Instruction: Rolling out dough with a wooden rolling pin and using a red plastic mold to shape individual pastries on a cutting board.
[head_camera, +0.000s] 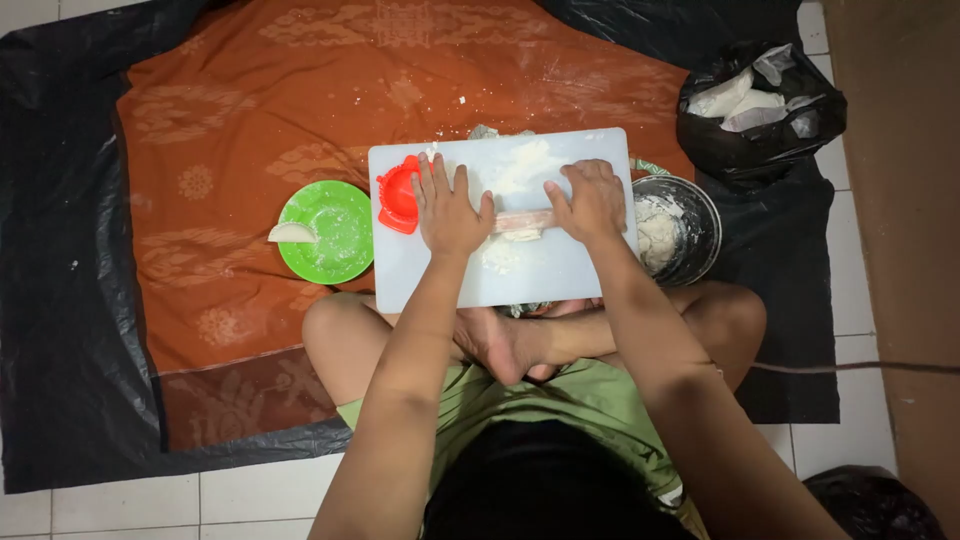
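Floor: white tiles carry a black plastic sheet (60, 300), and one orange patterned cloth (220, 130) lies on that, likely to catch the flour that dusts it.
Landmark: one white cutting board (560, 275) lies on the cloth just ahead of the person's crossed legs, close enough for both arms to bear down on it.
Left hand (447, 208): flat, palm down, fingers spread and apart, pressing the left end of the rolling pin (522, 221) on the board; its grip is open, closed round nothing.
Right hand (590, 200): palm down over the pin's right end, fingers loosely curved over it rather than clamped; whether they wrap under it I cannot tell.
Rolling pin: one pale wooden pin, lying across the middle of the board between the hands, held level so that weight falls evenly.
Dough (515, 236): one small pale piece under and just nearer than the pin, at the board's centre, with loose flour (525, 165) on the board beyond it.
Red mould (398, 195): one, round, on the board's left edge, touching the left hand's outer side.
Green plate (326, 231): one, on the cloth just left of the board, holding one folded white dumpling (291, 234).
Metal bowl (678, 228): one, against the board's right edge, holding a lump of dough within easy reach.
Black bag (762, 112): one, well beyond the board's right corner, holding white packets.
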